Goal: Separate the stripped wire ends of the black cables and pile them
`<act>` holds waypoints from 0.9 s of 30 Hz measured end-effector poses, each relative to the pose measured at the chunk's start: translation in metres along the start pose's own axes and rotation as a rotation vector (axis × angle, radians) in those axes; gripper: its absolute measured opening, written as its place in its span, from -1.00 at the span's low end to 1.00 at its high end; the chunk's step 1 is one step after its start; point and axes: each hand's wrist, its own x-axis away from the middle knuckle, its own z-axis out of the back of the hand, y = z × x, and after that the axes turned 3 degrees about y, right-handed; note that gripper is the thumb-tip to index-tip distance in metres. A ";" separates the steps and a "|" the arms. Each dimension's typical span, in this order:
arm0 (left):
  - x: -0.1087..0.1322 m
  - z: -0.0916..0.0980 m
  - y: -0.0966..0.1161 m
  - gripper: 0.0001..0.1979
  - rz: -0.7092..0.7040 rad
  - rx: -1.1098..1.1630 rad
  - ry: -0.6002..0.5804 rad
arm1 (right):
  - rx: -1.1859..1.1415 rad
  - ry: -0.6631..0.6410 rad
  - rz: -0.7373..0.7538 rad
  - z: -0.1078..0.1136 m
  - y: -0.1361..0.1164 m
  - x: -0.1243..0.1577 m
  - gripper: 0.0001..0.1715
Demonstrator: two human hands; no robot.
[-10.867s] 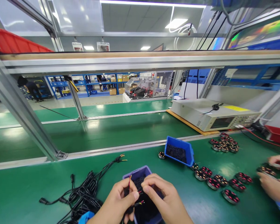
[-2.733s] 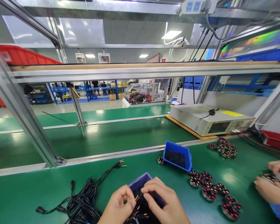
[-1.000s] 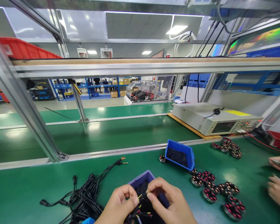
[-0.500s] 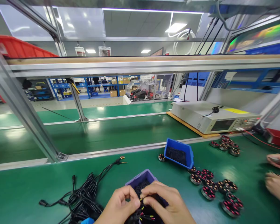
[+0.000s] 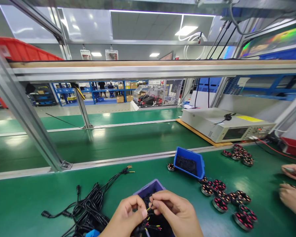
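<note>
Over a purple bin (image 5: 156, 184), both my hands meet at the fingertips. My left hand (image 5: 129, 214) pinches a thin wire (image 5: 148, 209) with a yellow end. Thumb and forefinger of my right hand (image 5: 177, 210) are pressed together at the tip of that wire; a small dark piece seems to be between them, too small to name. Below my fingers hang more dark leads with red and yellow wire ends (image 5: 155, 227). Small black pieces (image 5: 147, 199) lie in the bin, partly hidden by my hands. A bundle of black cables (image 5: 93, 205) lies left of my left hand.
A blue bin (image 5: 199, 164) of black pieces stands behind my right hand. Several round motor parts with copper windings (image 5: 220, 204) lie to the right. A grey instrument (image 5: 222, 123) sits farther back. At the right edge are another person's hands (image 5: 292, 194). A metal post (image 5: 32, 112) rises at left.
My right hand has shifted slightly at the wire tip, its fingers drawn a little up from the wire. My left hand stays almost in place, still pinching.
</note>
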 end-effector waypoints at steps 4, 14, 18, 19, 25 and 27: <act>0.000 0.000 0.001 -0.59 0.002 0.014 -0.002 | 0.057 -0.015 0.028 -0.001 -0.011 0.002 -0.66; 0.000 0.002 -0.002 -0.56 -0.016 0.036 -0.068 | 0.261 -0.157 0.212 0.000 -0.022 0.001 -0.83; -0.003 0.004 -0.003 -0.56 -0.051 0.041 -0.067 | 0.341 -0.194 0.217 0.006 -0.030 -0.006 -0.78; -0.004 0.004 -0.003 -0.56 -0.060 0.042 -0.068 | 0.349 -0.210 0.217 0.007 -0.032 -0.008 -0.77; -0.007 0.004 -0.009 -0.63 -0.048 0.067 -0.113 | 0.354 -0.266 0.110 0.005 -0.027 -0.007 -0.88; -0.006 0.004 -0.009 -0.70 -0.024 0.133 -0.142 | 0.352 -0.268 0.073 0.003 -0.022 -0.005 -0.86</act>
